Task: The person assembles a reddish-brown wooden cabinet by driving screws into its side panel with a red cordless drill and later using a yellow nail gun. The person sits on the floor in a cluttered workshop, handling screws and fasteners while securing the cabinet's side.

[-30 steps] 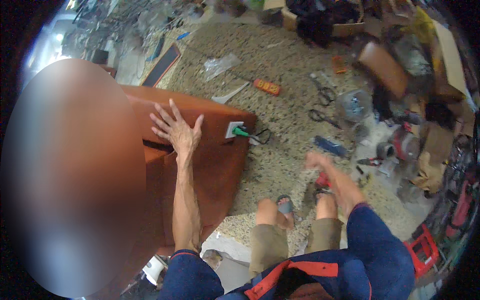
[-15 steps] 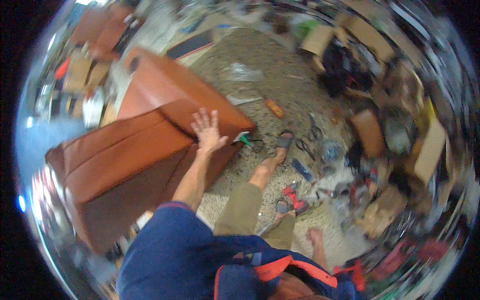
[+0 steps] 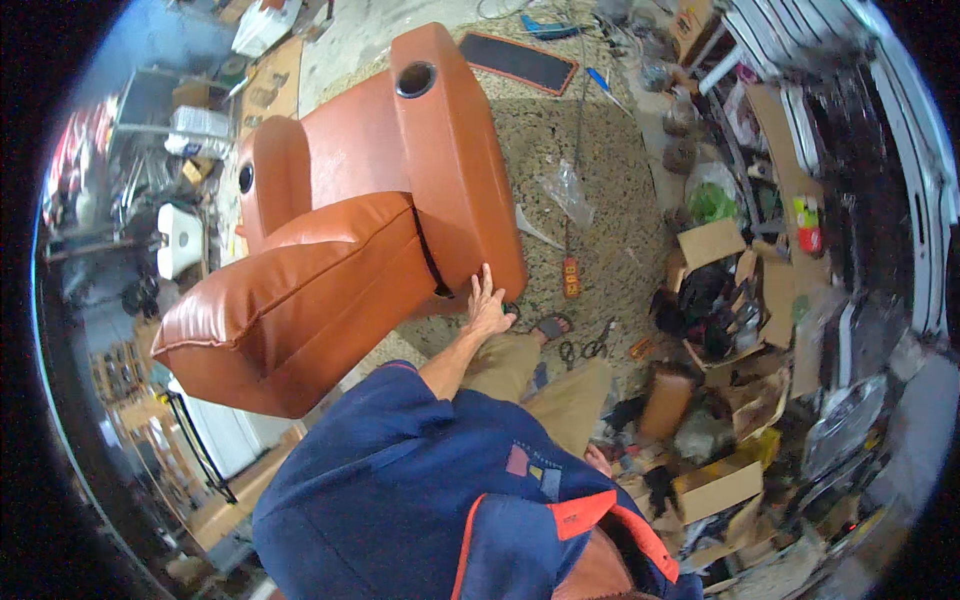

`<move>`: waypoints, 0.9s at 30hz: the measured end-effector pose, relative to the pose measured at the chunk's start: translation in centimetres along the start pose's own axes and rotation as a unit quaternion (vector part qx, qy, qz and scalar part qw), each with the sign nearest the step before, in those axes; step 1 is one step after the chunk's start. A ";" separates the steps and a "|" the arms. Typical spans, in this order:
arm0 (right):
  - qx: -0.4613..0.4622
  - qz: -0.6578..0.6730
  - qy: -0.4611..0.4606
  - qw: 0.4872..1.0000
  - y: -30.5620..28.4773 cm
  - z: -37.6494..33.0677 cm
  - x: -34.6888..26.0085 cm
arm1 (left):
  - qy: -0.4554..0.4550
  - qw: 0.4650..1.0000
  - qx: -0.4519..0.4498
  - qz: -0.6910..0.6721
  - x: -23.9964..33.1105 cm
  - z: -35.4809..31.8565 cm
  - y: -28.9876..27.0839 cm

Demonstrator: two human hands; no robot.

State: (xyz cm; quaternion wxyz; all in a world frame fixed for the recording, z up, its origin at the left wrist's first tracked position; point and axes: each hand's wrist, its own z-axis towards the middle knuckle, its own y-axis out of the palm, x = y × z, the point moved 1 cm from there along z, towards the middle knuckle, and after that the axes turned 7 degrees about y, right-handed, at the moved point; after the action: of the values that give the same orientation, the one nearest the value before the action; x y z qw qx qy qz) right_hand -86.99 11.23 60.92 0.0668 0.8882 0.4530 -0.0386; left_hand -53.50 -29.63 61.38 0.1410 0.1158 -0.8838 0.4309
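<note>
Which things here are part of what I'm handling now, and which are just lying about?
In hand:
- orange leather recliner, tipped over on the speckled floor
- left hand, flat on the recliner's armrest end

Lying about:
- orange tool on the floor
- scissors
- clear plastic bag
- cardboard boxes
- black mat

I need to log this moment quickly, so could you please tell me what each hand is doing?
Left hand: open, fingers spread, flat against the orange armchair.
Right hand: not in view.
</note>
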 end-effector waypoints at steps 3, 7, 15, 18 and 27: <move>-0.006 -0.041 -0.058 0.997 -1.9 0.0 -7.0 | -0.041 0.995 0.003 -0.089 0.4 0.9 -1.1; 0.050 -0.184 0.001 0.982 -2.6 -1.3 -16.7 | -0.089 0.980 0.010 -0.179 0.3 3.3 -2.3; 0.066 -0.397 0.029 0.915 0.5 -0.5 -42.8 | -0.246 0.869 0.058 -0.425 0.1 8.3 1.6; 0.027 -0.605 -0.004 0.796 2.6 0.6 -55.4 | -0.367 0.774 -0.073 -0.512 3.3 9.2 2.0; -0.176 -0.467 -0.136 0.856 29.9 -1.0 -83.7 | -0.219 0.776 0.122 -0.578 13.5 24.4 -15.0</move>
State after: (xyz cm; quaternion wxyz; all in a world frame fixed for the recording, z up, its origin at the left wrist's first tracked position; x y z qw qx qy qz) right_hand -111.86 -72.93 75.22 0.2568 0.5320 0.7999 -0.1054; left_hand -64.86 -59.13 62.61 0.1511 0.7126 -0.5972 0.3357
